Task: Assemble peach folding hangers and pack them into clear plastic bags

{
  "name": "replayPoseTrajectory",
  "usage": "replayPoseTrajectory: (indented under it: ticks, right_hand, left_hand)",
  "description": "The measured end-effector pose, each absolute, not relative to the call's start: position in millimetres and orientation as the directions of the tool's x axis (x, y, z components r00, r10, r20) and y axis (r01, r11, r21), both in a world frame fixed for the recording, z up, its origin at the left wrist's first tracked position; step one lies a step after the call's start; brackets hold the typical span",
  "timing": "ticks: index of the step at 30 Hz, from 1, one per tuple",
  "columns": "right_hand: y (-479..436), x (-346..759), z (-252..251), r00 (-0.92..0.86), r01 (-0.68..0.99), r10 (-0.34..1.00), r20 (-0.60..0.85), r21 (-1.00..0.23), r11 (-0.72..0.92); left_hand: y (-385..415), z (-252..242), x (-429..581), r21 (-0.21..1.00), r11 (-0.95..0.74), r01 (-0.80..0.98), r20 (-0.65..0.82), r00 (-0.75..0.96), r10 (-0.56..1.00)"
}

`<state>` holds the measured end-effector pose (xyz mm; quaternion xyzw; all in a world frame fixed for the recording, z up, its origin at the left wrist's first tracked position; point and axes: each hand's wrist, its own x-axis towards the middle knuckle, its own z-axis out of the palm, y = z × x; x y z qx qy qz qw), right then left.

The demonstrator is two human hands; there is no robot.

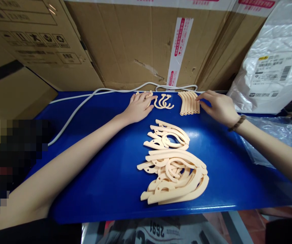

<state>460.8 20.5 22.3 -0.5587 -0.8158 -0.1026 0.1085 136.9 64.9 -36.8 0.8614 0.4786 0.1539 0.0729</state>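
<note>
On a blue table lie cream plastic parts. My left hand point(140, 107) rests palm down at the back, fingers spread over small cream pieces that it partly covers. Just right of it are several curved hooks point(163, 102). A row of slim curved arms point(188, 103) lies side by side, and my right hand point(215, 105) is at its right end, thumb and forefinger apart near the last piece. Nearer the front are two heaps of folded hanger-like parts, a smaller heap point(170, 136) and a larger heap point(175, 178) in front of it.
Cardboard boxes point(135, 44) stand behind the blue table point(97, 189). A white cable point(78, 113) runs along the back and left. At the right are a white labelled package point(270, 67) and clear plastic film point(260, 145). A printed bag point(146, 232) is below the front edge.
</note>
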Motion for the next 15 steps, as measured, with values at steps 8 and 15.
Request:
replayPoseTrajectory:
  ticks: [8,15]
  right_hand:
    - [-66.0,389.6,47.3,-0.647,0.709,0.732,0.214,-0.182,0.681]
    - [-90.0,371.3,43.5,-0.780,0.599,0.623,0.060,-0.217,0.771]
  left_hand:
    - [64.8,-33.6,138.7,0.261,-0.502,0.824,0.165,0.474,0.865]
    - [62.7,-36.3,137.9,0.296,-0.464,0.835,0.163,0.435,0.886]
